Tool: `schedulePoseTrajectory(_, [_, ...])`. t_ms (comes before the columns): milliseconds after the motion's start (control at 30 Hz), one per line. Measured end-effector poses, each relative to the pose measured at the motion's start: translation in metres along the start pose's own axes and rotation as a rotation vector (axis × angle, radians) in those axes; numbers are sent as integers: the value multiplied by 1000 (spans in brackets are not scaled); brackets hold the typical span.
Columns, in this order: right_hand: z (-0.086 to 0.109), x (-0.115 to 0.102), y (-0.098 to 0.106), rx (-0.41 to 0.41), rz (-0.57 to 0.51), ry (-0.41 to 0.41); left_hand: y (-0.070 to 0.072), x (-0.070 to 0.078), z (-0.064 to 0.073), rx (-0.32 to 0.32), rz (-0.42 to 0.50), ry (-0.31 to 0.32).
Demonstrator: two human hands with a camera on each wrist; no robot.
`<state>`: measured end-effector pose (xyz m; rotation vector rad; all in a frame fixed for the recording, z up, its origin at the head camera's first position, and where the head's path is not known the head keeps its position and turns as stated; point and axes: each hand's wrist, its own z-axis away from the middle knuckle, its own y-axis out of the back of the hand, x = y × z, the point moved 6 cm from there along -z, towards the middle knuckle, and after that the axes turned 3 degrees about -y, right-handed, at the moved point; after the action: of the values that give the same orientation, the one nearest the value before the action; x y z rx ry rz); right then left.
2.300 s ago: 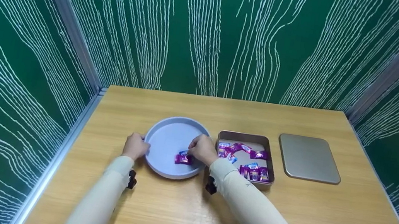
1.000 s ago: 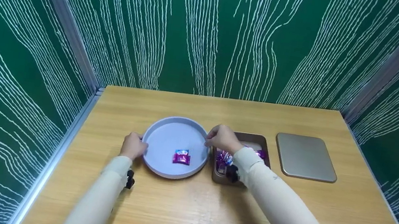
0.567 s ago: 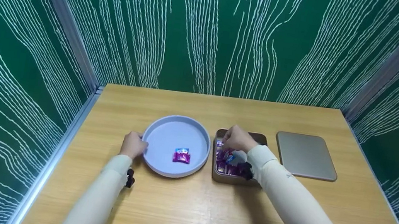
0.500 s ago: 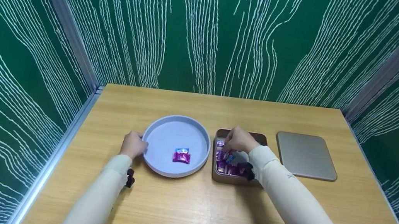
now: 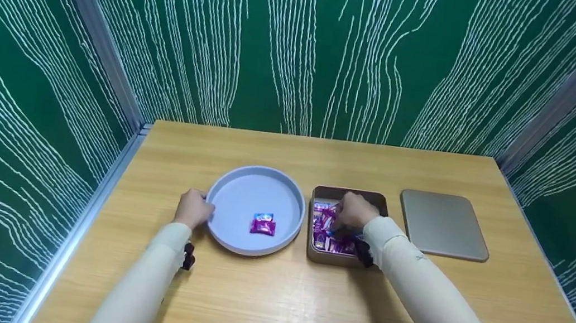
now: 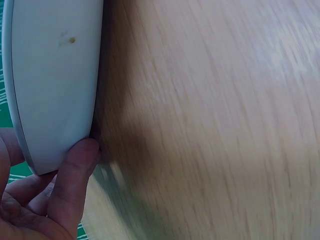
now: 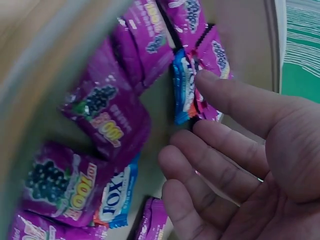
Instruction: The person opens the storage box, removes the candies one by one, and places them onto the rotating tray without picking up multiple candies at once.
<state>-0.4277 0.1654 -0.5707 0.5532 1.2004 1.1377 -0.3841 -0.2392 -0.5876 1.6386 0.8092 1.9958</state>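
Observation:
My left hand [image 5: 192, 209] grips the rim of a round pale-blue tray [image 5: 237, 199]; in the left wrist view its thumb [image 6: 75, 185] presses the outer wall. A purple-wrapped candy [image 5: 262, 228] and a blue-wrapped candy [image 5: 263, 216] lie in the tray. My right hand [image 5: 355, 214] is down inside a square metal tin [image 5: 342, 260] of wrapped candies. In the right wrist view, its fingers are loosely bent, apart from the thumb. The thumb tip overlaps a blue Fox's candy [image 7: 184, 92] beside purple grape candies [image 7: 107, 117]; I cannot tell whether it touches.
A square metal lid [image 5: 445, 225] lies flat on the wooden table [image 5: 268, 305], right of the tin. Green walls with white lines [image 5: 293, 44] stand behind the table and on both sides.
My right hand has left the tray, moved right into the tin, and shifted slightly right and nearer within it. The two candies stay in the tray. My left hand keeps its hold.

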Motion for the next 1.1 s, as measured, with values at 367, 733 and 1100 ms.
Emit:
schedulePoseTrajectory(367, [-6, 3, -8, 9, 88, -57, -2, -5, -5, -9, 25, -7])
schedulePoseTrajectory(733, [-58, 40, -39, 9, -14, 29, -1, 0, -1, -20, 0, 16])
schedulePoseTrajectory(1100, [-43, 29, -28, -38, -32, -20, 1, 2, 2, 12, -26, -20])
